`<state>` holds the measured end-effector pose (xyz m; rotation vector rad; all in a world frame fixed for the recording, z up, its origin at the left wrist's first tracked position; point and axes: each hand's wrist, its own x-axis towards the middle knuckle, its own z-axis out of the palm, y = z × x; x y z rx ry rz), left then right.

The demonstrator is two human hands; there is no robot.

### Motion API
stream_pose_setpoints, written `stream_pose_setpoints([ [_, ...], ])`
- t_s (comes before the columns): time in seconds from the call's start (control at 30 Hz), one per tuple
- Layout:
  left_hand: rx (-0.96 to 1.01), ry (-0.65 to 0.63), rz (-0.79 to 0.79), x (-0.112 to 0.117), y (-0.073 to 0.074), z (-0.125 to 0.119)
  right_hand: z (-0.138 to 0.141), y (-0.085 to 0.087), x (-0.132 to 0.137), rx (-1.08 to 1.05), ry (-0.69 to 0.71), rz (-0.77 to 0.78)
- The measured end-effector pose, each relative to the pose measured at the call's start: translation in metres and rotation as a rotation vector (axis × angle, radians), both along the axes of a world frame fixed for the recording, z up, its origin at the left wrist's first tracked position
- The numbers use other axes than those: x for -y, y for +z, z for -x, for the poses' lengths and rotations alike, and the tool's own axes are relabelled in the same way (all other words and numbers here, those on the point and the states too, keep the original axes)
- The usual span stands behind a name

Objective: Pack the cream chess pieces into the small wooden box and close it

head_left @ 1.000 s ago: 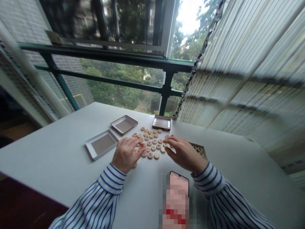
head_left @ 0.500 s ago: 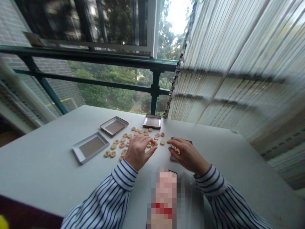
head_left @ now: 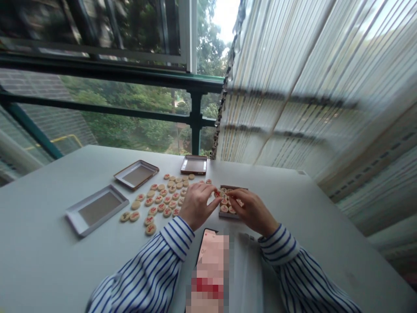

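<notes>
My left hand (head_left: pixel 199 204) pinches a round Chinese chess piece (head_left: pixel 217 194) with a red character between thumb and fingertips. It is held at the left edge of a shallow box (head_left: pixel 230 215) in which several chess pieces (head_left: pixel 224 209) lie in rows. My right hand (head_left: pixel 256 211) hovers over the right part of this box, its thumb and forefinger apart and no piece visible between them. The hand hides part of the box. Left of my left hand, many loose chess pieces (head_left: pixel 158 199) are spread on the table, some with red characters upward, some showing plain wood.
On the white table (head_left: pixel 48 261) are a pale tray (head_left: pixel 97 211) at left, a brown-rimmed tray (head_left: pixel 137 174) behind it and a smaller one (head_left: pixel 194 165) at the back. A phone (head_left: pixel 208 248) lies in front, partly pixelated. A bead curtain (head_left: pixel 276 108) hangs at right.
My left hand has carried the red-marked piece right, to the box's edge, closer to my right hand. The view has turned right, showing more of the box and phone.
</notes>
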<state>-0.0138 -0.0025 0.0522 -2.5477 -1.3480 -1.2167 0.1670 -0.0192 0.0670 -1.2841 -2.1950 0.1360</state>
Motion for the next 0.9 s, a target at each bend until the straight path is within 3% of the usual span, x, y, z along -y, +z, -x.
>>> stream_pose_setpoints([
  [0.4,0.043,-0.027,0.013,-0.007,-0.018,-0.017,-0.018,0.000,-0.010,-0.037,0.014,0.044],
  [0.57,0.079,-0.069,0.029,-0.010,-0.024,-0.020,-0.015,0.007,-0.019,-0.118,0.050,0.106],
  [0.9,0.134,-0.098,0.011,-0.013,-0.031,-0.021,-0.017,-0.001,-0.025,-0.290,0.117,0.290],
])
